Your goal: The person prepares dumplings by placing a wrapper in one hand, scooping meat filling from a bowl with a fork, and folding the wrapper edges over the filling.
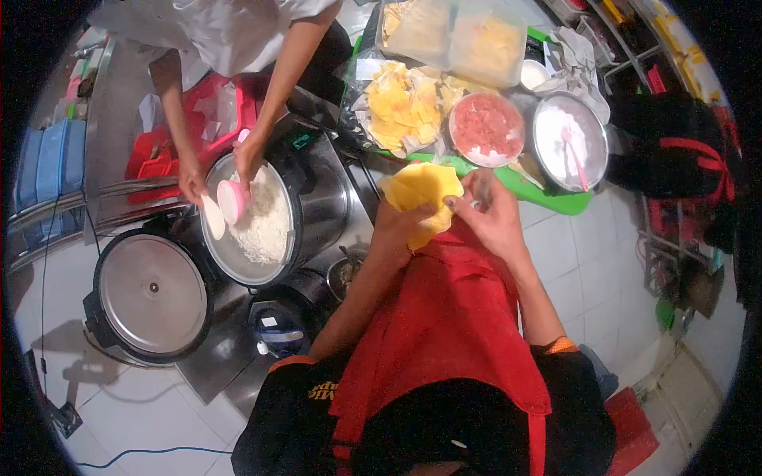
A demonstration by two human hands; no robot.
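So basically a thin yellow sheet is being held up in both hands, just off the near edge of the green tray. It's gripped on its left side by the left hand, thumb on top, and pinched at its right edge by the right hand, fingers pretty much closed up. On the tray, a messy pile of yellow sheets is sat toward the left edge, two clear plastic boxes are parked toward the far edge, a round dish of pinkish mix is around the middle, and a metal bowl with white stuff and a pink spoon is by the near right corner. Over to the left, a pink cup and a pale paddle are being held over a big open cooker by a co-worker.
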